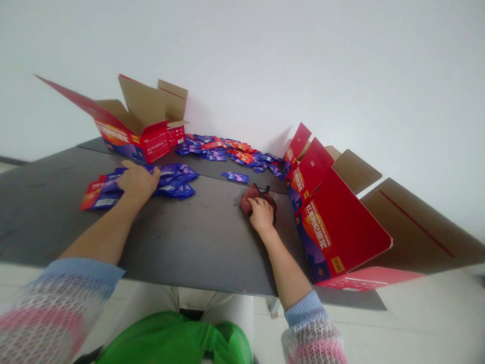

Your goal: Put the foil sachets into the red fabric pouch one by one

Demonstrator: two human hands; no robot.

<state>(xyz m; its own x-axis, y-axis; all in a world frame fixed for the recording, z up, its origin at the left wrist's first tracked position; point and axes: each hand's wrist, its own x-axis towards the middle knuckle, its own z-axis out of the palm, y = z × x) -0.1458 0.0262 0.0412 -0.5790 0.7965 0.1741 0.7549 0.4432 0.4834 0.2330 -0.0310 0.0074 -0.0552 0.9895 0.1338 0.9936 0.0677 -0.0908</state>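
My left hand (138, 181) lies over a row of blue and purple sachets (175, 181), its fingers curled round some of them. At the left end of that row a red-orange sachet (93, 193) sticks out. My right hand (262, 214) grips a small reddish-brown cloth pouch (250, 194) with a black cord, resting on the grey table (200, 237). The fingertips are partly buried in the cloth. Just beyond the pouch lies a single blue sachet (235, 177), apart from the others.
Along the wall runs a loose pile of blue and red sachets (215, 145). An open red carton (151, 144) stands at the back left. More red cartons (322, 222) with raised flaps line the right side, close to my right forearm.
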